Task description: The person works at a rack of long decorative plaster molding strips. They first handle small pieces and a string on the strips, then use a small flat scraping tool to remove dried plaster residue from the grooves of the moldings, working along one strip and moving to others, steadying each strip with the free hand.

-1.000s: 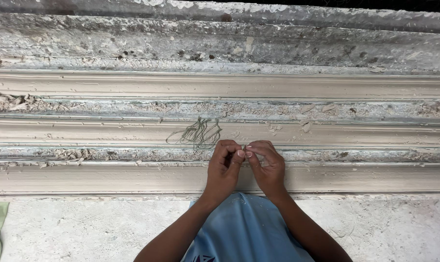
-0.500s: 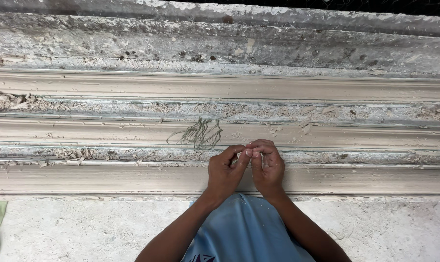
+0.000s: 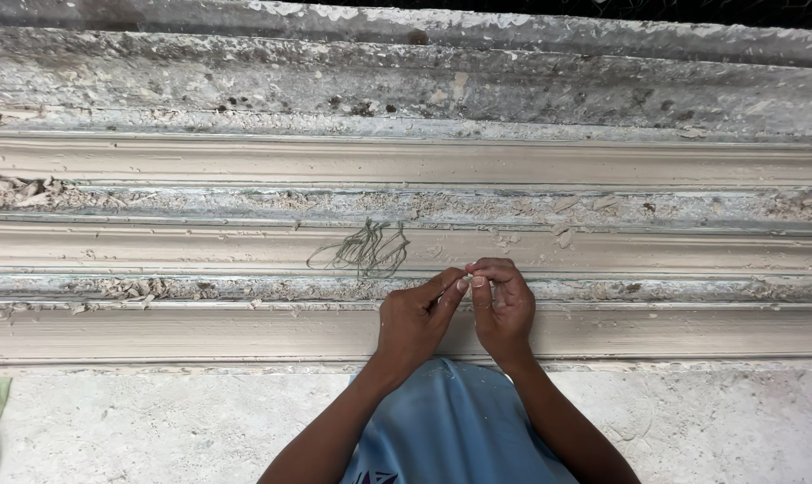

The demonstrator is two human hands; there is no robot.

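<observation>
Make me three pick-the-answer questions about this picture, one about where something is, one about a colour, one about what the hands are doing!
1. Where does the bundle of fibres lie?
A. on the middle grey strip
B. on the floor
C. in a bucket

2. What colour is the cloth below the wrists?
A. red
B. light blue
C. black

3. How are the left hand and right hand placed?
A. far apart
B. flat on the floor
C. fingertips pinched together

Answers: 1 A, the bundle rests on the strip. 2 B, the cloth is plainly blue. 3 C, the fingertips meet.
</observation>
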